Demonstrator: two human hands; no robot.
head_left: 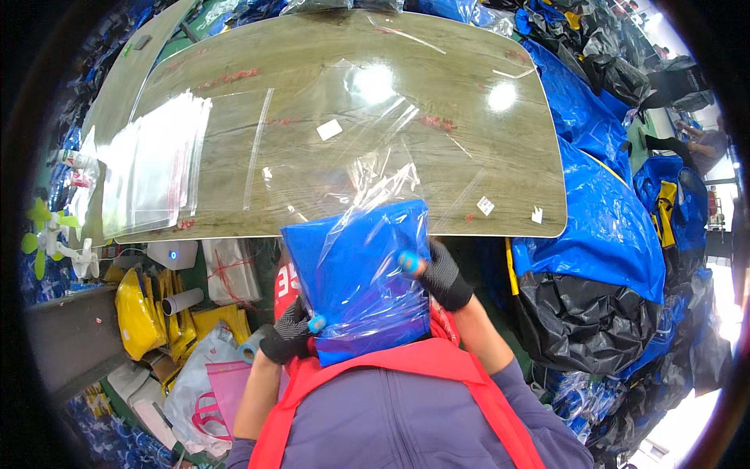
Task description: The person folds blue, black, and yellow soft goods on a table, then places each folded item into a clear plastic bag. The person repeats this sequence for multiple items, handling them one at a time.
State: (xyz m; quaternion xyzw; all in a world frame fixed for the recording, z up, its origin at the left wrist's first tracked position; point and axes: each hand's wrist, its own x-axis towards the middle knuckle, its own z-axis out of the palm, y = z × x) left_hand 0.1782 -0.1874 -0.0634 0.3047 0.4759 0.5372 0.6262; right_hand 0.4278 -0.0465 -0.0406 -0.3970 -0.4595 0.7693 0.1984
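Note:
A flat folded blue bundle (pixel 355 281) lies inside a clear plastic bag (pixel 380 184), held upright against my front at the table's near edge. The bag's loose, crinkled end reaches past the bundle onto the tabletop. My left hand (pixel 289 334), in a dark grey knit glove with blue on a fingertip, grips the bag's lower left edge. On the upper right edge, my right hand (pixel 445 280), gloved the same way, has its thumb over the front of the bag. The fingers behind the bundle are hidden on both sides.
The wood-patterned table (pixel 312 172) carries a stack of clear bags (pixel 148 168) at left and small white labels (pixel 330 130). Large blue and black sacks (pixel 590 234) crowd the right side. Yellow folded pieces (pixel 141 313) and a small green fan (pixel 35 234) are at left.

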